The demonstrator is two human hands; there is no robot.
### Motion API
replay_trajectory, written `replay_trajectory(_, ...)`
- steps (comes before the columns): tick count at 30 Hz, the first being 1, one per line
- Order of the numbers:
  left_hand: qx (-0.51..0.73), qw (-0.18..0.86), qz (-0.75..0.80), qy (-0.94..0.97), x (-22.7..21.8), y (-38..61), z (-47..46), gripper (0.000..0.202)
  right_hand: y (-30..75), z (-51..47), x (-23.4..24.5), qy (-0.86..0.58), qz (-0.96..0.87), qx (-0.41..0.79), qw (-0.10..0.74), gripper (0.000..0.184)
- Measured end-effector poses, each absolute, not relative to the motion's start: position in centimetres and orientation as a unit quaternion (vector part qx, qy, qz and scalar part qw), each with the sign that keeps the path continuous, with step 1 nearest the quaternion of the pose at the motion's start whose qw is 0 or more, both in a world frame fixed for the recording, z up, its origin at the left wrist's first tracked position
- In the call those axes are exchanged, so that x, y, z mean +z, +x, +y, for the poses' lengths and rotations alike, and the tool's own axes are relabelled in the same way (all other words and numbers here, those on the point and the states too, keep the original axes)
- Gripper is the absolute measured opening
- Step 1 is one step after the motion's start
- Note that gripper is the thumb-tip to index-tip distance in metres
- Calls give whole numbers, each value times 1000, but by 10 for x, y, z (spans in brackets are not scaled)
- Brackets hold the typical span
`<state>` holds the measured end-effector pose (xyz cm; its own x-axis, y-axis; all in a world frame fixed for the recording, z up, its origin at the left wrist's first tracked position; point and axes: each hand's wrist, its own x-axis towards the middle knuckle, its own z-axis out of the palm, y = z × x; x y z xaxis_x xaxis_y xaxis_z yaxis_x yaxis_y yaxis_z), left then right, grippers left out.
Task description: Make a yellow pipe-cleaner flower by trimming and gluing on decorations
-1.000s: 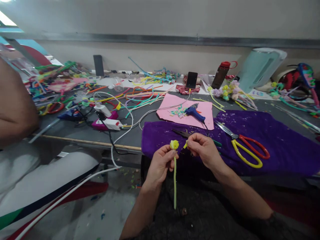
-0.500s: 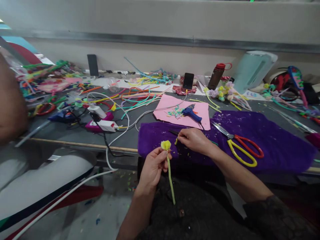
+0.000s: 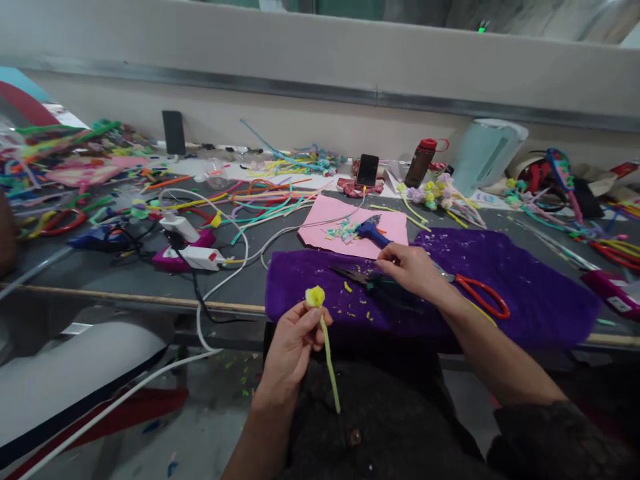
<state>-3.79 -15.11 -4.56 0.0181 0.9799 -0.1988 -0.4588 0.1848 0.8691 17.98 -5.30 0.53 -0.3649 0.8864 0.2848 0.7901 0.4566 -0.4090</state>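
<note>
My left hand (image 3: 297, 337) is closed around a yellow pipe-cleaner flower (image 3: 315, 297), pinching it just below its fluffy head. Its pale green stem (image 3: 330, 370) hangs down over my lap. At the lower edge of the pink sheet, my right hand (image 3: 413, 270) has its fingers closed at the handle end of a blue glue gun (image 3: 373, 232), whose nozzle rests on the sheet. Below that hand lie dark-jawed pliers (image 3: 353, 275) on the purple cloth (image 3: 295, 267), near a small yellow scrap (image 3: 347, 287). Red-and-yellow-handled scissors (image 3: 483, 297) are partly hidden by my right forearm.
Short coloured clippings lie on the pink sheet (image 3: 320, 217). White plugs and a power strip (image 3: 197, 258) with trailing cables stand to the left. Behind are a phone (image 3: 367, 171), a brown bottle (image 3: 420, 163), finished flowers (image 3: 440, 192) and a pale kettle (image 3: 487, 157).
My right hand has left the small yellow scrap on the purple cloth and moved up and right to the glue gun's handle. My left hand still holds the flower. The view has shifted slightly.
</note>
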Motion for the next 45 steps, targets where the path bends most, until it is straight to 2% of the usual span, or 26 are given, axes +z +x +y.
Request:
replay_trajectory(6, 560, 650, 412, 308, -42, -34, -148, 16, 203, -9, 12, -587, -789, 27, 177, 20)
replay_trajectory(11, 554, 651, 418, 308, -43, -36, -149, 17, 186, 25, 0, -614, -773, 22, 158, 46)
replay_trajectory(13, 553, 654, 418, 304, -43, -38, -149, 18, 178, 34, -5, -622, -767, 40, 153, 44)
replay_trajectory(16, 556, 650, 423, 298, -43, -41, -150, 18, 173, 43, -10, -631, -754, 76, 166, 32)
replay_trajectory(20, 560, 650, 423, 291, -46, -44, -150, 19, 185, 46, -5, -617, -736, 151, 234, 17)
replay_trajectory(27, 553, 659, 409, 304, -50, -38, -148, 17, 209, 36, 3, -524, -647, 353, 426, 28)
replay_trajectory(31, 551, 660, 410, 305, -50, -37, -148, 17, 209, 37, 0, -467, -575, 425, 520, 23)
replay_trajectory(36, 553, 656, 419, 297, -50, -39, -148, 18, 209, 42, 1, -412, -492, 467, 608, 17)
replay_trajectory(45, 555, 660, 418, 285, -51, -38, -145, 19, 234, 25, 35, -353, -409, 464, 703, 16)
